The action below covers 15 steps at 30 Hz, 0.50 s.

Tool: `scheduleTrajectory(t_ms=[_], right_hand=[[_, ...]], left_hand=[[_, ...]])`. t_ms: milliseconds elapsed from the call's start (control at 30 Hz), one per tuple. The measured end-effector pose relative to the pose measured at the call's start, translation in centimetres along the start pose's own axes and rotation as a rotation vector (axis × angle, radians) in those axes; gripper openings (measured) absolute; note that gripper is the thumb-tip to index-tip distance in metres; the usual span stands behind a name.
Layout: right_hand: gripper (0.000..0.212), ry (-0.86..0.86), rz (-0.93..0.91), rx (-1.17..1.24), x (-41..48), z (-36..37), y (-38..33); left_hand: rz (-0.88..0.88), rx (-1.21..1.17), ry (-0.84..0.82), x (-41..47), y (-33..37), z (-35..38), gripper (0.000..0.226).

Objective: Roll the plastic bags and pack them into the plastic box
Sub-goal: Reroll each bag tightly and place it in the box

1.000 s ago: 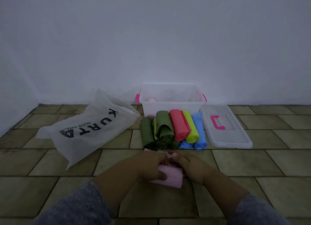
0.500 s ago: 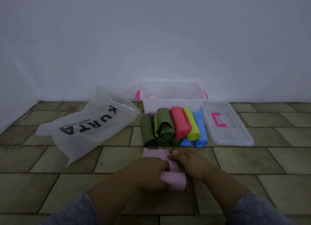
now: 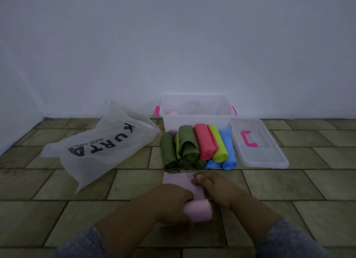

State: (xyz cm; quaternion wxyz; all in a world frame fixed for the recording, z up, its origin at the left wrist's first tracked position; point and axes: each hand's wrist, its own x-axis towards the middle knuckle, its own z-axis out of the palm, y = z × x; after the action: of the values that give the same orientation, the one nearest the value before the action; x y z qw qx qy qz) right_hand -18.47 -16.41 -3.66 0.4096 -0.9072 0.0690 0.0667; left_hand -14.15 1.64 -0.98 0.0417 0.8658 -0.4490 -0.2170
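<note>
A floor of olive-brown rectangular tiles (image 3: 289, 190) with dark joints runs back to a plain white wall (image 3: 173, 45). On the left of the floor lies a translucent white bag (image 3: 100, 147), crumpled, printed "KURTA" in large black letters. To the right, near the wall, a clear plastic lid (image 3: 269, 157) lies flat, bearing a pink handle (image 3: 248, 142).
</note>
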Motion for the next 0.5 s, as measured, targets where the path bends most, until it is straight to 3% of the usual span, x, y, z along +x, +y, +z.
scheduleTrajectory(t_ms=[100, 500], right_hand=[[0.035, 0.007, -0.009, -0.014, 0.1, 0.0, 0.0], [0.037, -0.02, -0.001, 0.008, -0.2, -0.1, -0.2]], left_hand=[[-0.058, -0.068, 0.05, -0.2, -0.4, 0.7, 0.058], [-0.111, -0.153, 0.066, 0.1, -1.5, 1.3, 0.043]])
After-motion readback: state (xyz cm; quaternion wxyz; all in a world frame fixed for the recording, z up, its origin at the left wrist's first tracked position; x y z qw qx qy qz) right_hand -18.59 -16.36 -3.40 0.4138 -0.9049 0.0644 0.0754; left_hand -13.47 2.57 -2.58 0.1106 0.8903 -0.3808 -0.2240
